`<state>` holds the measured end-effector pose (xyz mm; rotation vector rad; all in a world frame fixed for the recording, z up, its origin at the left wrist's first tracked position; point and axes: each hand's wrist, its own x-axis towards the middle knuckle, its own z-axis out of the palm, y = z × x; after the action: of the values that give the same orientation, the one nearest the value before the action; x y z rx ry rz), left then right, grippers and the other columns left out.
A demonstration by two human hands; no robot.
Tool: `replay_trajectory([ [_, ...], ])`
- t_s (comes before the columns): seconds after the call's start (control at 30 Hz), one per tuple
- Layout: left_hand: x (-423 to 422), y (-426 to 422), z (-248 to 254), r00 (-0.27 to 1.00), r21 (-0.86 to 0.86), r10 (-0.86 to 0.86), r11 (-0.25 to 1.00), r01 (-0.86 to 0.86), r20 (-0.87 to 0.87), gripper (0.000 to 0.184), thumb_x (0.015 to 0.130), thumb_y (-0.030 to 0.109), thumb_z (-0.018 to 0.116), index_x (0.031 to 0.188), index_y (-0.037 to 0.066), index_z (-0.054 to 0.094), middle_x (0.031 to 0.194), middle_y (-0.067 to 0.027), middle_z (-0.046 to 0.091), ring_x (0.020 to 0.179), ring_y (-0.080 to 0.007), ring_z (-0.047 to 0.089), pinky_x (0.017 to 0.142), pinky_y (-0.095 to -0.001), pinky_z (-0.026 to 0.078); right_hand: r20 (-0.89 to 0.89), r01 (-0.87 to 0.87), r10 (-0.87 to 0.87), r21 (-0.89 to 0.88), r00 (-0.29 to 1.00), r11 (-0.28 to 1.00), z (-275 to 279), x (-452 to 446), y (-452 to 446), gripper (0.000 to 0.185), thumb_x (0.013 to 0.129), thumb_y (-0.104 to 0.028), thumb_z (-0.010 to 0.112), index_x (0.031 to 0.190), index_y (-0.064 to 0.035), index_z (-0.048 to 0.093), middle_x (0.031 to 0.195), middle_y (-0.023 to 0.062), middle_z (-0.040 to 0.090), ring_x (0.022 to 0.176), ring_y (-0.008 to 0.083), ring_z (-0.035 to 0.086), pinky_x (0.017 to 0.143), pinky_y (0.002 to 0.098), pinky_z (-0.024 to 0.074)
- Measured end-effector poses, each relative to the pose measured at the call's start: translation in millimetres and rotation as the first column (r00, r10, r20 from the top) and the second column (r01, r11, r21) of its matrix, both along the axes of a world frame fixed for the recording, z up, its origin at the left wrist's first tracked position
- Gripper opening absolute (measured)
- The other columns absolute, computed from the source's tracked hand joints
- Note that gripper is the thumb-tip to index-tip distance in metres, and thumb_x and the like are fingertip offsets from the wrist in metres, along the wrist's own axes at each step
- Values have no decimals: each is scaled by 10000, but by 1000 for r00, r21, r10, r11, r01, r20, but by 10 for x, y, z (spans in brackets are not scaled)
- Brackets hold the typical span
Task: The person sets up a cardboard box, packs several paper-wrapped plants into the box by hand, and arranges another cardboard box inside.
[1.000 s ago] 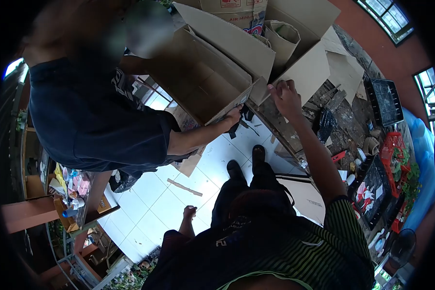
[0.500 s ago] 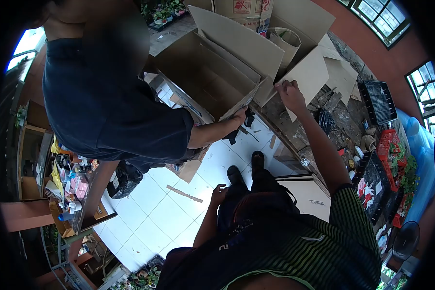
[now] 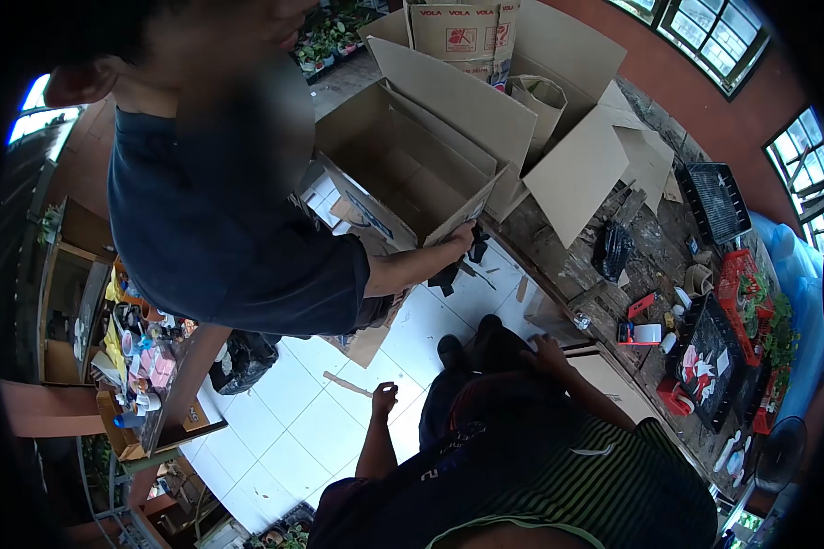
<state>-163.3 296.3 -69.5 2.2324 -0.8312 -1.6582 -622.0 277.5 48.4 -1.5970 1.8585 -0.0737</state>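
Observation:
My left hand [image 3: 385, 397] is raised over the tiled floor, its fingers loosely curled and apart, with nothing visible in it. My right hand [image 3: 547, 355] hangs beside my right leg, near a pale board [image 3: 609, 380], its fingers apart and nothing seen in them. Ahead stands an open cardboard box [image 3: 403, 174]; another person's hand [image 3: 462, 236] grips its near corner. To its right, on the wooden table, is a larger cardboard box [image 3: 572, 174] with raised flaps and a rolled piece of cardboard inside. Neither of my hands touches the boxes.
The worn wooden table [image 3: 577, 265] bears a black plastic bag [image 3: 612, 249], black trays [image 3: 712, 201], a tape dispenser [image 3: 639, 332] and red crates [image 3: 740, 293]. A co-worker [image 3: 238, 220] stands at left. A cardboard strip [image 3: 346, 382] lies on the tiled floor [image 3: 311, 430].
My right hand has let go of the cardboard flap and dropped back to my side. My left hand has moved left and slightly down. The co-worker still holds the box.

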Motion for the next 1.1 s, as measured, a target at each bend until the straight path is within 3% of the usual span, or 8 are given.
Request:
replay_trajectory([
  [0.13,-57,-93,199,994,-40,110,993,-111,-26,246,896,219,605,1121,121,588,860,-44,644,699,-160,642,471,-272,390,241,220,-338,411,910,885,-774,-485,341,802,818,-659,551,1335,-54,446,1223,251,542,1128,402,541,913,513,452],
  [0.3,-323,-92,65,991,-21,64,998,-66,-115,247,877,207,632,1107,125,596,866,-45,653,677,-165,634,478,-282,417,203,247,-483,658,852,712,-355,-587,337,919,769,-758,512,1384,-82,409,1301,197,526,1129,360,559,792,537,525],
  [0.43,-644,-82,53,979,-13,-59,998,57,-195,262,868,193,625,1112,108,588,852,-43,656,668,-150,629,475,-290,415,290,272,-523,602,802,751,-145,-692,375,654,816,-552,646,1251,-72,552,978,136,643,875,236,638,636,427,537],
  [0.47,-726,-76,104,976,-61,-89,995,78,-198,326,814,200,679,1090,39,615,899,-137,674,714,-189,648,604,-291,542,247,362,-577,574,779,735,-211,-704,414,591,820,-531,649,1193,-77,590,879,120,659,806,208,644,589,387,517],
  [0.57,-673,-32,-375,823,-299,-567,778,553,46,377,821,246,665,1141,52,616,950,-173,681,742,-197,672,701,-313,536,185,425,-499,329,847,843,-462,-722,639,494,817,-478,671,1040,-38,645,926,179,659,852,274,645,707,390,503],
  [0.63,-786,-166,-21,884,-190,-466,872,451,-35,377,826,251,663,1145,55,616,956,-171,682,738,-197,672,696,-314,537,97,446,-483,262,870,856,-424,-617,683,437,840,-456,636,941,-32,675,981,192,669,972,359,625,870,419,473],
  [0.9,-392,-427,60,968,-125,-240,965,230,-69,358,830,217,677,1140,53,604,907,-134,681,662,-190,655,599,-294,528,229,421,-447,156,865,894,-987,-461,836,349,886,-350,595,971,-18,661,969,193,672,986,347,625,842,414,484],
  [1.1,-406,-583,126,977,-72,-212,975,210,-23,315,857,247,654,1139,118,595,898,-40,658,681,-153,640,471,-249,426,223,444,-503,267,835,855,-957,-608,698,381,848,-386,638,980,-29,645,829,173,679,652,240,678,685,382,528],
])
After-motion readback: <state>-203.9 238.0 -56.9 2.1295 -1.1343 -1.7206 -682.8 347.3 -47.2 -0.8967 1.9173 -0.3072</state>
